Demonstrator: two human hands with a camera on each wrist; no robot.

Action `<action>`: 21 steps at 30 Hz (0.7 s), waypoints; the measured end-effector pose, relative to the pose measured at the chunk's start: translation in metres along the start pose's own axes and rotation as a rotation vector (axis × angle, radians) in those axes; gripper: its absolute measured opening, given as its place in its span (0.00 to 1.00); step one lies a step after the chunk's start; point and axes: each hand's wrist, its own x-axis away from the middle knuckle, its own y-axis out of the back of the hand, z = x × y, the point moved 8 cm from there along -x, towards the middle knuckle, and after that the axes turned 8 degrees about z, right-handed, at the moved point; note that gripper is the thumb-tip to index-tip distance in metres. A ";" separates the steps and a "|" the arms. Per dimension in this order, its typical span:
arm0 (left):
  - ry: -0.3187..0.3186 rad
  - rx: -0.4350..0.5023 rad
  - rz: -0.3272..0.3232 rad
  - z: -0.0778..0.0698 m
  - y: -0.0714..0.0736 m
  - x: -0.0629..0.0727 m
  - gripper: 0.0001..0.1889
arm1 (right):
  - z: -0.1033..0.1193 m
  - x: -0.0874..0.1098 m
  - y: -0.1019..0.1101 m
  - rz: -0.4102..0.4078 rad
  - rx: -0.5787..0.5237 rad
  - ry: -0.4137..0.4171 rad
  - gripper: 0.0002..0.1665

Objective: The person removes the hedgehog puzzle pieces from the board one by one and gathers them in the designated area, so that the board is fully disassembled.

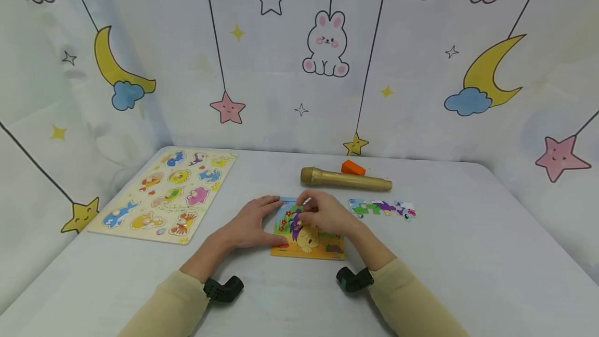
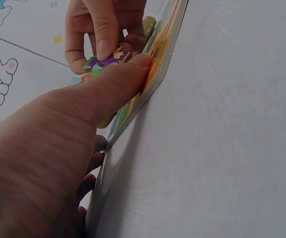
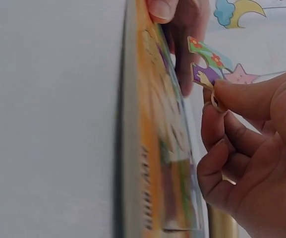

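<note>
A small jigsaw board (image 1: pixel 323 249) with a cartoon animal picture lies on the white table between both hands. My left hand (image 1: pixel 248 225) lies along its left side, the thumb pressing on the picture near the lower left and the fingers stretched toward the upper left corner. Over the upper part of the board, my right hand (image 1: pixel 327 212) pinches a jigsaw piece (image 3: pixel 207 73) between thumb and fingertips. Purple, green and red flowers show on that piece, which is held tilted above the picture in the right wrist view.
Several loose jigsaw pieces (image 1: pixel 383 207) form a row right of the board. Behind them lie a gold microphone-shaped stick (image 1: pixel 346 179) and an orange block (image 1: pixel 353 168). A large cream peg-puzzle board (image 1: pixel 145 199) with sea animals lies at the left. A patterned curtain (image 1: pixel 281 66) hangs behind the table.
</note>
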 end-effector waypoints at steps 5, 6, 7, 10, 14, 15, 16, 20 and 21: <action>0.008 -0.001 0.002 0.000 0.000 -0.001 0.50 | 0.000 0.005 0.015 -0.034 -0.025 0.005 0.10; 0.010 -0.003 0.004 0.000 0.000 -0.001 0.50 | -0.001 0.007 0.019 -0.042 -0.030 0.014 0.11; 0.011 -0.006 0.006 0.000 -0.001 -0.001 0.50 | -0.002 0.010 0.024 -0.053 -0.030 0.021 0.11; 0.017 -0.017 0.006 0.000 -0.001 -0.001 0.50 | -0.005 0.017 0.037 -0.083 -0.024 0.027 0.11; 0.029 -0.020 0.004 0.001 -0.001 -0.001 0.50 | -0.014 0.029 0.053 -0.104 -0.002 0.001 0.11; 0.032 -0.020 0.006 0.002 -0.001 -0.001 0.50 | -0.018 0.033 0.056 -0.109 -0.003 -0.009 0.11; 0.036 -0.018 0.007 0.002 -0.002 -0.001 0.50 | -0.021 0.036 0.059 -0.111 -0.002 -0.020 0.12; 0.049 -0.013 0.012 0.003 -0.003 0.000 0.50 | -0.035 0.049 0.070 -0.118 -0.004 -0.053 0.14; 0.052 -0.013 0.012 0.003 -0.003 0.000 0.49 | -0.038 0.051 0.072 -0.118 -0.001 -0.059 0.14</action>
